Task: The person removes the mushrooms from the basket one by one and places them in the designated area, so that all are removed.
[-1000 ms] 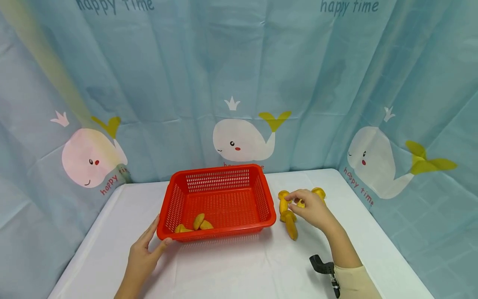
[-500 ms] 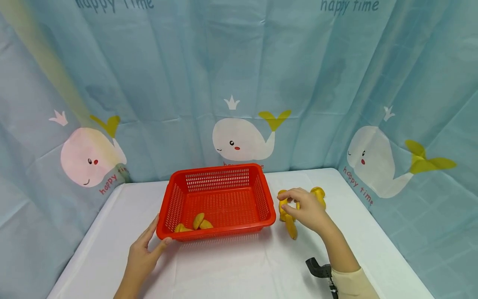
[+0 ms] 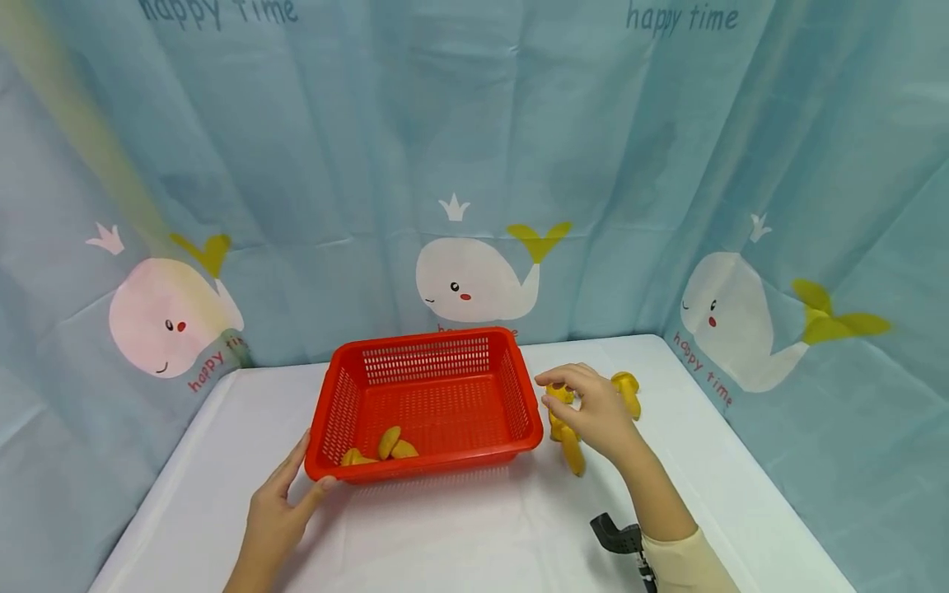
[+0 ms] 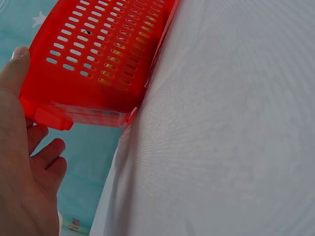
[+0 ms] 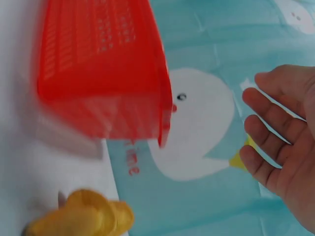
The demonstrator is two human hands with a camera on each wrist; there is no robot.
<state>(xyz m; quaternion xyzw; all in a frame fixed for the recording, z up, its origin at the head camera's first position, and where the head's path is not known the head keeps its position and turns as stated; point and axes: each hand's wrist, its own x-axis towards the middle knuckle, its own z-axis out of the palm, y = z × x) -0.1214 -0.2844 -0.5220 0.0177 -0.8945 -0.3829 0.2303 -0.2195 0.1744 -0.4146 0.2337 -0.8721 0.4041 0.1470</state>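
A red plastic basket (image 3: 423,471) stands on the white table, with several yellow toy mushrooms (image 3: 389,442) in its front left corner. My left hand (image 3: 276,511) holds that corner of the basket, thumb on the front side and fingers along the left side. In the left wrist view, the thumb lies at the basket's rim (image 4: 42,110). My right hand (image 3: 589,405) hovers right of the basket with nothing in it, fingers loosely bent and thumb apart. Below and behind it lie more yellow mushrooms (image 3: 572,451), partly hidden by the hand. Another mushroom (image 3: 627,394) lies farther right.
A black bent mount (image 3: 617,535) is fixed at the right sleeve. White cloth covers the table (image 3: 445,543). Blue curtains (image 3: 356,165) printed with whales stand close behind the table and on both sides.
My right hand has moved left from over the mushrooms toward the basket's right side, its fingers spreading wider. My left hand keeps its place at the basket's corner. The view has shifted slightly.
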